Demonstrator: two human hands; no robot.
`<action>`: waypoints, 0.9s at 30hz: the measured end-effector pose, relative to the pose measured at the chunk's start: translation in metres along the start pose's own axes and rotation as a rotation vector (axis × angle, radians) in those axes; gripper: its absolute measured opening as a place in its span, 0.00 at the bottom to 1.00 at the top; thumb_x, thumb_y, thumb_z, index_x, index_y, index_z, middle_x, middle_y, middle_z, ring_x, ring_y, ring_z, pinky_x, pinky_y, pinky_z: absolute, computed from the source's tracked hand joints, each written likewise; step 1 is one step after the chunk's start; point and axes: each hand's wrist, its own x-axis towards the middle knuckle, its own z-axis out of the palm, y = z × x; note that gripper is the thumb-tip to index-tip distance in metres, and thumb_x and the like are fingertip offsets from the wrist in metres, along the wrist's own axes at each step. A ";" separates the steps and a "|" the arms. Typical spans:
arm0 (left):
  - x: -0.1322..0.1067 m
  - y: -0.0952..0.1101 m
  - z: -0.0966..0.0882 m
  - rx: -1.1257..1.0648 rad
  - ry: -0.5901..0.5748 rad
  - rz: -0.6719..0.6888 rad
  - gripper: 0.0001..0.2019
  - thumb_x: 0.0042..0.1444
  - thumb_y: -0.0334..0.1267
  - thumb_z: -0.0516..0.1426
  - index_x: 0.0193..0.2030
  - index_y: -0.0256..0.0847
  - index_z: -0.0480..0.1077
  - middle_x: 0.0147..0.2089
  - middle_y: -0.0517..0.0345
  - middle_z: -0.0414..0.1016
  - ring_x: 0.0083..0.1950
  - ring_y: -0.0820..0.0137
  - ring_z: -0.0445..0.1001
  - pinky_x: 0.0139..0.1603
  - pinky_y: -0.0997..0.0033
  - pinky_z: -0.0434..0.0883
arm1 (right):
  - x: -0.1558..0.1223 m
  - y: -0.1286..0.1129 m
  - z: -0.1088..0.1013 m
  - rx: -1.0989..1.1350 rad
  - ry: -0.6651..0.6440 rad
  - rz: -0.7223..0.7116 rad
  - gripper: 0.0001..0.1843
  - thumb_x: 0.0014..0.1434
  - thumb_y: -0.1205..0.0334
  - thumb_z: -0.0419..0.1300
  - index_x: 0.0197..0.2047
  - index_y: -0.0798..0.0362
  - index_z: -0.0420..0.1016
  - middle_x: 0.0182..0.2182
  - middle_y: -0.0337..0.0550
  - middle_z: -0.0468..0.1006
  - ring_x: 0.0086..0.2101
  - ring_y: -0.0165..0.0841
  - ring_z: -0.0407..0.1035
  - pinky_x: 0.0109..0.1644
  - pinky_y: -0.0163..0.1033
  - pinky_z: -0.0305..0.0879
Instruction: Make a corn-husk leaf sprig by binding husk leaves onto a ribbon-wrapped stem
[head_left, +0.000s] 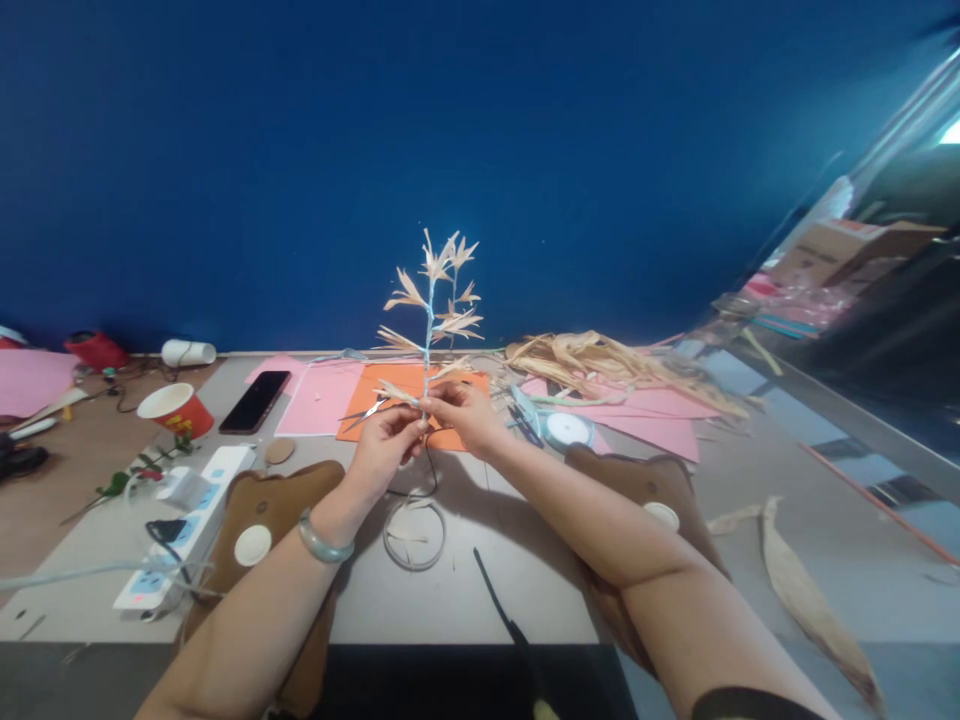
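A handmade flower branch (429, 320) stands upright between my hands, with a pale blue wrapped stem and several spiky tan husk blossoms. The fingers of my left hand (390, 442) are closed round the bottom of its stem. Just above, my right hand (463, 415) pinches the same stem. Behind my hands lies an orange sheet (471, 437), with scissors (365, 412) on it by my left fingers. Below them on the table is a thin ring (387, 535) with husk scraps inside. The stem's lower tip is partly hidden by my fingers.
Dried husks (577, 360) are heaped at the back right, near a ribbon spool (568, 430). To the left are a phone (255, 402), a red paper cup (187, 412) and a power strip (202, 520) with cables. A dark thin tool (495, 590) lies in front, and a blue wall (480, 120) rises behind.
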 end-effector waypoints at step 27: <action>0.003 0.004 -0.005 0.179 0.008 0.033 0.16 0.46 0.47 0.63 0.33 0.34 0.75 0.27 0.57 0.76 0.16 0.82 0.61 0.18 0.78 0.60 | 0.006 0.005 -0.005 0.066 -0.075 -0.130 0.15 0.42 0.55 0.71 0.28 0.54 0.73 0.21 0.35 0.72 0.21 0.26 0.64 0.28 0.35 0.62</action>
